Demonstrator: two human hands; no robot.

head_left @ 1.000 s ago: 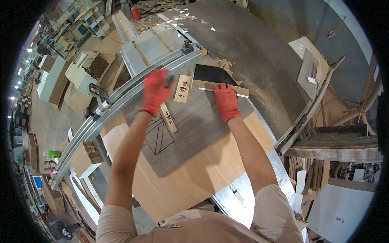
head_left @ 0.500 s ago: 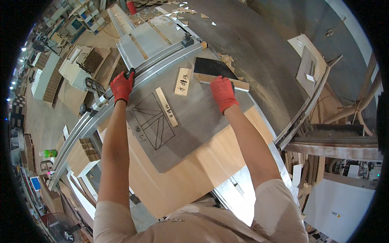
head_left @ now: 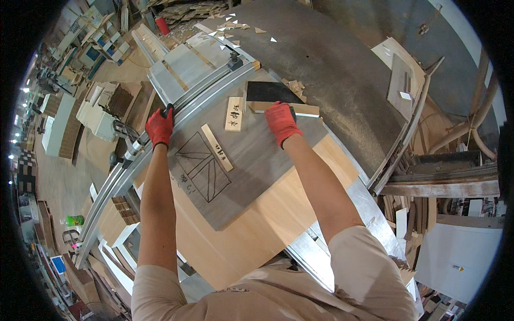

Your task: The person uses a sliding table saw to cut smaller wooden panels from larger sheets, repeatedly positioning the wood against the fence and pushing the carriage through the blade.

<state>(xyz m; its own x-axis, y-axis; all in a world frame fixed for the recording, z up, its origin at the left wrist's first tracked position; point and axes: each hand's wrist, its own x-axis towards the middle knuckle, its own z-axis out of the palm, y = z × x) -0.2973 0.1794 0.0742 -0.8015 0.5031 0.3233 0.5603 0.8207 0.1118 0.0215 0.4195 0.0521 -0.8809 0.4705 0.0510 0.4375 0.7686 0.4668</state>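
Observation:
My left hand (head_left: 159, 127), in a red glove, is closed on the near edge of the long metal rail (head_left: 201, 96). My right hand (head_left: 282, 123), gloved in red too, has its fingers curled against the near edge of a black-topped wooden block (head_left: 273, 92). That block lies at the far right corner of a grey wood-grain board (head_left: 243, 176), which has a crossed rectangle drawn on it. Between my hands, two pale wood pieces with handwriting rest on the board: a short wide one (head_left: 233, 120) and a thin strip (head_left: 217, 145). Beneath is a larger light-wood panel (head_left: 257, 227).
A metal clamp (head_left: 131, 152) sits on the rail left of my forearm. Past the rail is a grey slatted table (head_left: 184, 64). Offcuts (head_left: 259, 30) litter the dark surface ahead. Stacked boards (head_left: 107, 101) stand at left, and a leaning panel (head_left: 399, 80) at right.
The whole view has shifted and turned slightly. Both hands stay at the same places, the left on the rail and the right at the block.

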